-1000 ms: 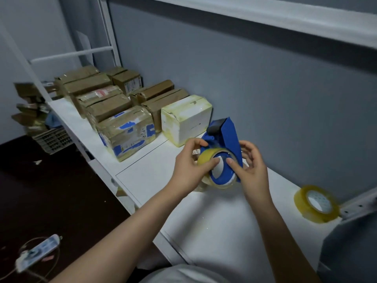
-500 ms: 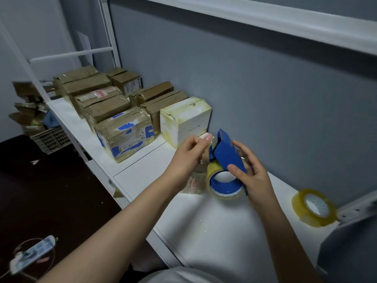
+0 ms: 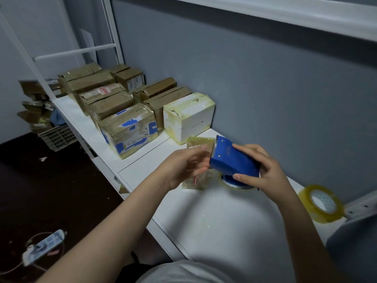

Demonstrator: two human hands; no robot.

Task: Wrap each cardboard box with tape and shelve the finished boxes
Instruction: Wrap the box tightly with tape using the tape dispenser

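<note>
My right hand grips a blue tape dispenser from behind, tilted so its toothed edge points left; its yellowish tape roll shows underneath. Blurred, my left hand has its fingers curled right at that toothed edge; whether it pinches tape is unclear. A flat yellowish taped packet lies on the white shelf under that hand. Taped boxes stand at the far left: a white box, a blue-marked box and brown boxes.
A spare roll of clear yellowish tape lies at the right by a grey metal bracket. An upper shelf runs overhead. On the dark floor are a plastic basket with cardboard scraps and a power strip.
The dispenser has tipped over from upright to lying flat with its teeth pointing left. My left hand slid down from the dispenser's top to its front edge. Both hands shifted slightly right.
</note>
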